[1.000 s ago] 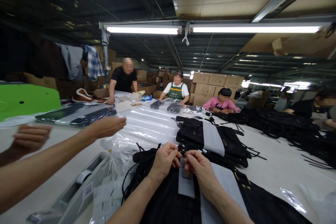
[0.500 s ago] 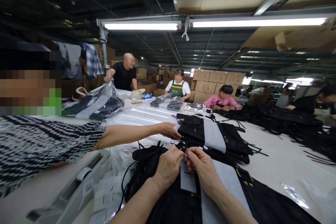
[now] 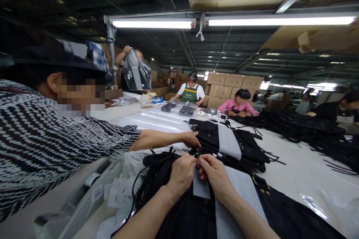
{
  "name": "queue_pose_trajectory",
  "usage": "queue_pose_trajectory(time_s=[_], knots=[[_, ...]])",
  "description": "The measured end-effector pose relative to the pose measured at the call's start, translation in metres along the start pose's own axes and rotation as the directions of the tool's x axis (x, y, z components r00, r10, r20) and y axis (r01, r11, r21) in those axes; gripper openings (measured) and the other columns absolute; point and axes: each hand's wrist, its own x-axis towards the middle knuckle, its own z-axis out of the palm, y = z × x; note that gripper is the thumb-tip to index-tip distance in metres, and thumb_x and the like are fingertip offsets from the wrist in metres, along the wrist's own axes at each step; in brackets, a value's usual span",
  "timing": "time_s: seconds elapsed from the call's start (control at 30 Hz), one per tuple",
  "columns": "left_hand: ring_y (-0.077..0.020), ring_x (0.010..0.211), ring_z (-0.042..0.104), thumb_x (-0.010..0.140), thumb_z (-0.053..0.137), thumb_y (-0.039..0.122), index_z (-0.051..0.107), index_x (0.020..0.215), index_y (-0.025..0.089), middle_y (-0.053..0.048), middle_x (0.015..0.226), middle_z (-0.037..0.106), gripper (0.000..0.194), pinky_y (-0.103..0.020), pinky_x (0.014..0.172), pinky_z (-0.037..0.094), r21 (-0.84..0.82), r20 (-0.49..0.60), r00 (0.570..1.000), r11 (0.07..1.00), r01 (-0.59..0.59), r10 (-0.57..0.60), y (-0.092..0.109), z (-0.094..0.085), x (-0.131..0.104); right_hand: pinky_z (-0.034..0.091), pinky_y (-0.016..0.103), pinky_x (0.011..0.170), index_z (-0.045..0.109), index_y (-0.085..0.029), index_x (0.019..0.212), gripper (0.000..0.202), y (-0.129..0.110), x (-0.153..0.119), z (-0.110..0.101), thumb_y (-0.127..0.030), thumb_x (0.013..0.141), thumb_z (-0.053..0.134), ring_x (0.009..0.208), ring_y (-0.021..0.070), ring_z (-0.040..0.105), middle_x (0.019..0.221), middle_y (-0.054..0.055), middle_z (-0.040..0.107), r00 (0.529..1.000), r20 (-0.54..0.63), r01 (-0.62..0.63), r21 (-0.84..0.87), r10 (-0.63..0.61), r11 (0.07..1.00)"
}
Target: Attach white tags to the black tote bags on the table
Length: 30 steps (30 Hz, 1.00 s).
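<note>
My left hand (image 3: 182, 171) and my right hand (image 3: 215, 173) meet fingertip to fingertip, both closed in a pinch. Just under them hangs a white hang tag (image 3: 201, 188) with print on it, its upper end at my right fingers. Whatever thin piece lies between the fingertips is too small to make out. Beneath my forearms is a black garment (image 3: 171, 218) with gold-coloured metal fittings and dark cords. A pale grey sheet (image 3: 246, 190) lies across it, partly under my right arm. Beyond my hands is a similar black garment stack (image 3: 206, 136) with a white band (image 3: 228, 142).
From the left a co-worker in a patterned top (image 3: 92, 138) reaches a hand (image 3: 192, 139) to the far stack. A grey tag-holding tray (image 3: 81, 194) and loose white tags (image 3: 120, 192) lie left. Clear plastic (image 3: 333, 205) is at right. More black garments (image 3: 297, 127) and people are beyond.
The co-worker at left has leaned further in, the reaching hand moving right onto the far stack. A person at the back has lifted a bagged garment upright. My hands stay nearly in place.
</note>
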Motion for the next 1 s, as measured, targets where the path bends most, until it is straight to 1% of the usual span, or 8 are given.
queue_pose_trajectory(time_s=[0.1, 0.2, 0.27, 0.47, 0.67, 0.77, 0.9, 1.0], knots=[[-0.0134, 0.067, 0.052, 0.081, 0.038, 0.015, 0.053, 0.062, 0.018, -0.001, 0.069, 0.052, 0.024, -0.022, 0.063, 0.037, -0.031, 0.018, 0.999, 0.999, 0.038, -0.038, 0.0025, -0.0015, 0.0007, 0.036, 0.016, 0.035, 0.055, -0.015, 0.061, 0.024, 0.0001, 0.0009, 0.0009, -0.039, 0.06, 0.058, 0.039, 0.0057, 0.043, 0.047, -0.005, 0.05, 1.0, -0.01, -0.009, -0.011, 0.009, 1.0], [-0.014, 0.071, 0.053, 0.079, 0.037, 0.013, 0.055, 0.066, 0.017, -0.002, 0.073, 0.053, 0.022, -0.023, 0.067, 0.039, -0.067, 0.064, 0.998, 0.998, 0.022, -0.017, 0.0028, -0.0042, 0.0011, 0.035, 0.016, 0.034, 0.055, -0.016, 0.061, 0.022, -0.0001, 0.0016, 0.001, -0.038, 0.061, 0.057, 0.038, 0.006, 0.043, 0.044, -0.005, 0.049, 1.0, -0.015, -0.021, -0.026, 0.02, 0.999], [-0.0149, 0.073, 0.054, 0.078, 0.036, 0.012, 0.056, 0.069, 0.017, -0.004, 0.075, 0.054, 0.022, -0.024, 0.069, 0.04, -0.079, 0.074, 0.997, 0.997, 0.021, -0.015, 0.0027, -0.005, 0.0012, 0.035, 0.016, 0.034, 0.055, -0.016, 0.061, 0.021, -0.0006, 0.0015, 0.0014, -0.037, 0.061, 0.057, 0.037, 0.0062, 0.043, 0.044, -0.005, 0.049, 0.999, -0.017, -0.027, -0.034, 0.027, 0.999], [-0.015, 0.07, 0.053, 0.077, 0.037, 0.014, 0.056, 0.066, 0.017, -0.003, 0.072, 0.055, 0.022, -0.025, 0.067, 0.04, -0.12, -0.002, 0.995, 0.988, 0.096, -0.097, 0.0039, 0.0002, 0.0008, 0.033, 0.015, 0.032, 0.054, -0.016, 0.058, 0.017, -0.0032, -0.0001, 0.0056, -0.033, 0.06, 0.054, 0.036, 0.0057, 0.042, 0.043, -0.005, 0.048, 0.998, -0.042, -0.045, -0.045, 0.043, 0.998], [-0.0131, 0.065, 0.052, 0.074, 0.039, 0.012, 0.054, 0.059, 0.018, -0.001, 0.066, 0.054, 0.022, -0.023, 0.063, 0.039, -0.199, -0.048, 0.993, 0.975, 0.094, -0.105, 0.0049, 0.0024, 0.0, 0.026, 0.014, 0.029, 0.053, -0.017, 0.054, 0.014, -0.0079, -0.0025, 0.0072, -0.03, 0.057, 0.053, 0.035, 0.0045, 0.038, 0.043, -0.006, 0.046, 0.997, -0.047, -0.071, -0.042, 0.069, 0.997], [-0.0129, 0.065, 0.053, 0.072, 0.041, 0.012, 0.055, 0.058, 0.018, 0.0, 0.065, 0.055, 0.021, -0.023, 0.065, 0.039, -0.243, -0.051, 0.994, 0.967, 0.081, -0.097, 0.0047, 0.0017, -0.0006, 0.023, 0.014, 0.028, 0.053, -0.016, 0.054, 0.013, -0.0086, -0.003, 0.0071, -0.029, 0.056, 0.053, 0.034, 0.0041, 0.036, 0.042, -0.006, 0.045, 0.996, -0.048, -0.084, -0.041, 0.082, 0.996], [-0.0135, 0.066, 0.053, 0.073, 0.041, 0.014, 0.058, 0.06, 0.018, -0.001, 0.067, 0.057, 0.022, -0.024, 0.066, 0.04, -0.226, -0.044, 0.994, 0.97, 0.092, -0.104, 0.0036, 0.0029, -0.0009, 0.02, 0.014, 0.028, 0.052, -0.017, 0.054, 0.012, -0.006, -0.0021, 0.0087, -0.028, 0.056, 0.052, 0.033, 0.0037, 0.034, 0.043, -0.006, 0.045, 0.996, -0.062, -0.071, -0.052, 0.067, 0.996], [-0.0138, 0.067, 0.054, 0.075, 0.04, 0.015, 0.059, 0.063, 0.017, -0.002, 0.069, 0.059, 0.022, -0.024, 0.066, 0.04, -0.219, -0.04, 0.992, 0.97, 0.107, -0.118, 0.0026, 0.0042, -0.0003, 0.021, 0.015, 0.028, 0.051, -0.017, 0.055, 0.013, -0.0046, -0.0027, 0.0097, -0.03, 0.059, 0.05, 0.032, 0.0038, 0.034, 0.043, -0.006, 0.045, 0.997, -0.057, -0.047, -0.076, 0.043, 0.996]])
